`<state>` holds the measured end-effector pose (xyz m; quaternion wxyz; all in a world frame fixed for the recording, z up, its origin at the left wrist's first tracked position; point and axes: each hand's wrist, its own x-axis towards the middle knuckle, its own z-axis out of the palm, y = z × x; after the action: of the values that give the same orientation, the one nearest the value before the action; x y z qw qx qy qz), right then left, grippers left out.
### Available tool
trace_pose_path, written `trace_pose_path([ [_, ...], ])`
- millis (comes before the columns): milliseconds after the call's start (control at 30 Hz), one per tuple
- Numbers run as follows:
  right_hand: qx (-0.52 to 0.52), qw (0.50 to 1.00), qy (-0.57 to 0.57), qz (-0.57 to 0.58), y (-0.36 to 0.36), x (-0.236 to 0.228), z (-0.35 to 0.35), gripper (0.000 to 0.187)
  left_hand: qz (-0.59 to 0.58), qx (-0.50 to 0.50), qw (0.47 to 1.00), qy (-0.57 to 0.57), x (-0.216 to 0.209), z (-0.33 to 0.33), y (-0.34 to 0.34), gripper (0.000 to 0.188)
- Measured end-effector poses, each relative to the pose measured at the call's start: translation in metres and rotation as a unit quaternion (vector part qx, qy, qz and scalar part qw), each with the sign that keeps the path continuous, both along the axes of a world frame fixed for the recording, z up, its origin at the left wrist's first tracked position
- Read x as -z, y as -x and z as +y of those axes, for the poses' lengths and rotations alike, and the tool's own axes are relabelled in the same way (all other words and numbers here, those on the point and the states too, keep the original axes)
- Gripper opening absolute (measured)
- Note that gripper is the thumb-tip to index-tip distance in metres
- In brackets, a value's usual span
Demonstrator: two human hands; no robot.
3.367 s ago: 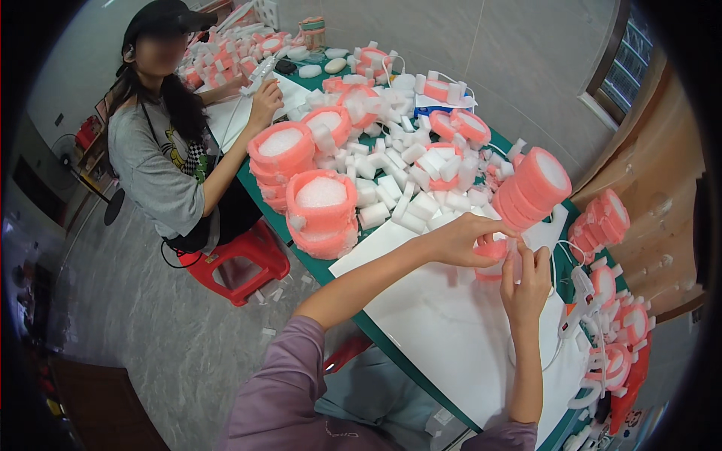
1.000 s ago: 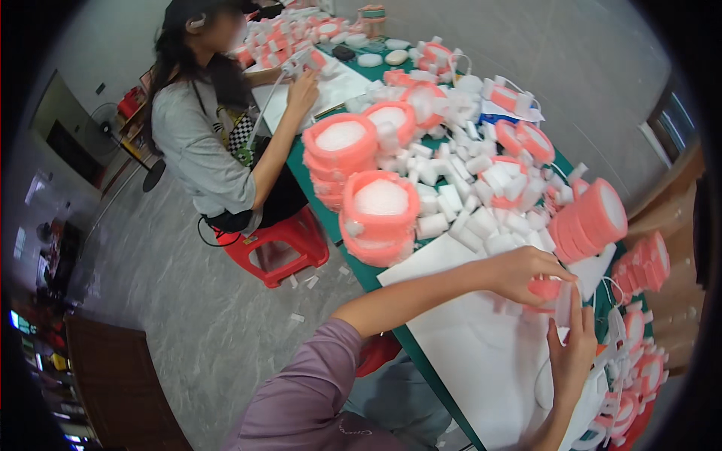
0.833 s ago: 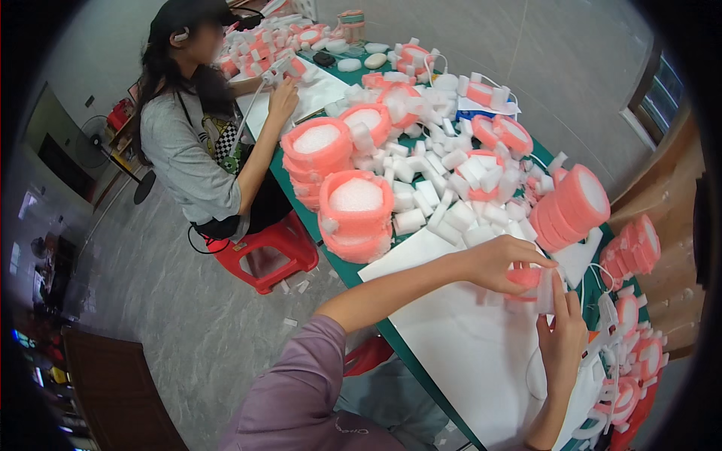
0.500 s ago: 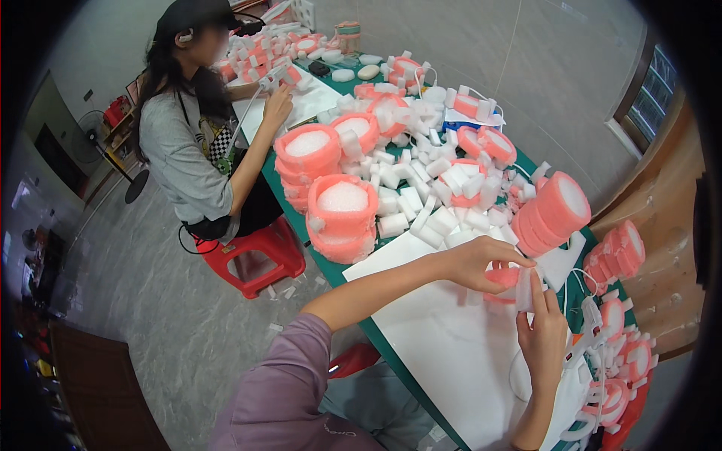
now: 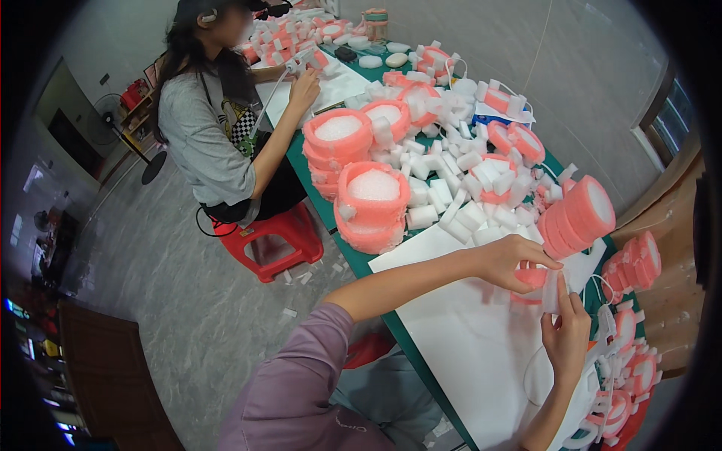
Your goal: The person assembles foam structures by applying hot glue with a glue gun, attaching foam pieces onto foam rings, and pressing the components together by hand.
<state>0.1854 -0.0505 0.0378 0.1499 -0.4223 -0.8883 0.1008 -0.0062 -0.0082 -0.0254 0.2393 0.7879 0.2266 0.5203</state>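
My left hand [image 5: 510, 263] reaches across the white board, its fingers closed on a pink foam ring [image 5: 531, 279]. Against the ring's right side stands a white foam piece [image 5: 552, 293], pressed between the fingers of both hands. My right hand [image 5: 567, 328] grips that piece from the near side, index finger pointing up along it. Part of the ring is hidden behind the fingers. Just beyond my hands leans a stack of pink foam rings with white middles [image 5: 577, 218]. Left of them lies a heap of small white foam blocks [image 5: 440, 173].
Pink ring stacks [image 5: 371, 204] stand along the table's left edge. A glue gun [image 5: 606, 323] with a white cord lies right of my right hand, near more foam rings [image 5: 618, 410]. Across the table a co-worker on a red stool [image 5: 274, 244] holds another tool.
The whole view has shifted, so the table and things sit further right in the picture. Both my hands keep hold of the foam ring and the white piece with nearly the same grip.
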Motion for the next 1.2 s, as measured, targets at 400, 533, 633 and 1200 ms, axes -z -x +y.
trace_pose_path([
  [400,-0.023,0.997,-0.067,0.01,-0.001,0.007,0.003,0.062,0.004,-0.003,1.0,0.011,0.001,0.001,-0.002,0.042],
  [533,-0.016,0.998,-0.063,0.007,0.001,0.004,0.001,0.062,0.006,0.001,1.0,0.025,0.0,0.0,-0.001,0.042],
  [633,-0.008,0.996,-0.083,-0.007,0.001,0.002,0.001,0.063,0.01,-0.005,1.0,0.011,0.001,0.0,-0.003,0.042],
  [1200,0.025,0.992,-0.114,-0.037,0.004,0.003,-0.007,0.061,0.019,-0.015,0.998,-0.05,-0.002,0.001,0.0,0.051],
])
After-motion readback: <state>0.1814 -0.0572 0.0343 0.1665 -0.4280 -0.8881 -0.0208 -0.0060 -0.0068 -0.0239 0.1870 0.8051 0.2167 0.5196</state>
